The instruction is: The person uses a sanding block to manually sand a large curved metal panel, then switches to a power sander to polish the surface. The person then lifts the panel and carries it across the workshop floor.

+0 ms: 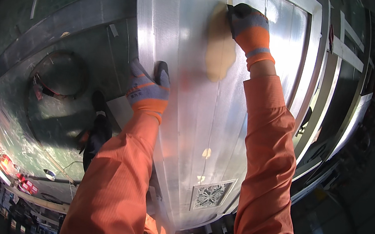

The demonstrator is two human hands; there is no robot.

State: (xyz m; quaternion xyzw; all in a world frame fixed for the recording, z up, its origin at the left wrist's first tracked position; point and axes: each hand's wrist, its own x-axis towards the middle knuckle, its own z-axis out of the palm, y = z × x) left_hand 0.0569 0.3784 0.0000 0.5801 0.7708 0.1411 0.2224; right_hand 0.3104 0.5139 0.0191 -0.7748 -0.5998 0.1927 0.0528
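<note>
A silvery metal door panel (186, 112) with a raised frame lies under both hands. Across its upper part spreads a tan, filler-like patch (219, 49), oval and smooth. My right hand (250, 25), in a grey and orange glove with black fingertips, is closed at the patch's upper right side. A thin dark edge shows at its fingers; what it belongs to is mostly hidden. My left hand (149, 87), gloved alike, grips the door's left frame edge, thumb on top and fingers over the side. Lower down are a small tan spot (206, 153) and an ornate square grille (211, 195).
Left of the door, a coiled hose or cable (59, 94) lies on the green floor (8, 63). A long curved-looking metal bar (76, 20) runs at the upper left. Metal frames (334, 75) stand at the right. Red boxes (6, 163) are at the lower left.
</note>
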